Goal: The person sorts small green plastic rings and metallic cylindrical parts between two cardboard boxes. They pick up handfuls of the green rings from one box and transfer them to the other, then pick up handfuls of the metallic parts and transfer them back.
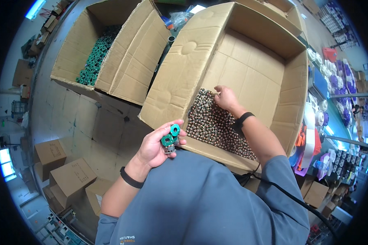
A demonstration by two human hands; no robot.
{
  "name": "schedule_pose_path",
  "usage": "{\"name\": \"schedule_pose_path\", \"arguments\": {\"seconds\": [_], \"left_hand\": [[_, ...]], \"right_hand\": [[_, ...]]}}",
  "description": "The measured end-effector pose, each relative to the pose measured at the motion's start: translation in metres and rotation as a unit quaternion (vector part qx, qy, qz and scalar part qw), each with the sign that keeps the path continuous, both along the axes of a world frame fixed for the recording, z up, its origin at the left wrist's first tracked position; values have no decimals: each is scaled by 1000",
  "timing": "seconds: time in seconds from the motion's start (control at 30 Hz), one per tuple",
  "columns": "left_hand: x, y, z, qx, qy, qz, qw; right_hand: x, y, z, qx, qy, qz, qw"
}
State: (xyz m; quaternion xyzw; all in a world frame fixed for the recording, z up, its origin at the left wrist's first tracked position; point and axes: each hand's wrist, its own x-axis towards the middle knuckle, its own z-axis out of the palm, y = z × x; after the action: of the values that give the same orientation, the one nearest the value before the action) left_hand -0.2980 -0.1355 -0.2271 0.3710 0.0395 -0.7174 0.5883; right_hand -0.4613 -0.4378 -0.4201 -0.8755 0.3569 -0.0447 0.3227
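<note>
My left hand [153,143], palm up beside the box's near left corner, is closed around several small parts. Two green hexagonal ring-shaped parts [167,140] and a metallic piece [170,150] show between its fingers. My right hand [227,99] reaches into the open cardboard box [253,61], at the far edge of a packed layer of small brown and metallic round parts [216,126]. Its fingers curl inward; whatever they hold is too small to make out.
To the left, another open cardboard box [129,53] contains many green parts [98,55]. Smaller cartons [71,179] stand on the floor at lower left. A black cable [290,192] runs past my right arm. White and purple items [337,77] fill the right side.
</note>
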Motion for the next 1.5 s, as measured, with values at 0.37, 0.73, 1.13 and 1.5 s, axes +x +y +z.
{"name": "schedule_pose_path", "arguments": {"seconds": [0.37, 0.73, 1.13, 1.5], "left_hand": [[-3, -9, 3, -18, -63, -73, 995], [-3, -3, -5, 6, 16, -11, 1000], [-5, -6, 6, 23, -32, -28, 999], [-13, 0, 6, 27, -52, -20, 998]], "right_hand": [[24, 105, 209, 103, -232, 328, 910], [-2, 51, 142, 642, -285, -75, 708], [-29, -15, -2, -58, 121, -14, 991], [-25, -25, 1, -7, 120, 22, 993]]}}
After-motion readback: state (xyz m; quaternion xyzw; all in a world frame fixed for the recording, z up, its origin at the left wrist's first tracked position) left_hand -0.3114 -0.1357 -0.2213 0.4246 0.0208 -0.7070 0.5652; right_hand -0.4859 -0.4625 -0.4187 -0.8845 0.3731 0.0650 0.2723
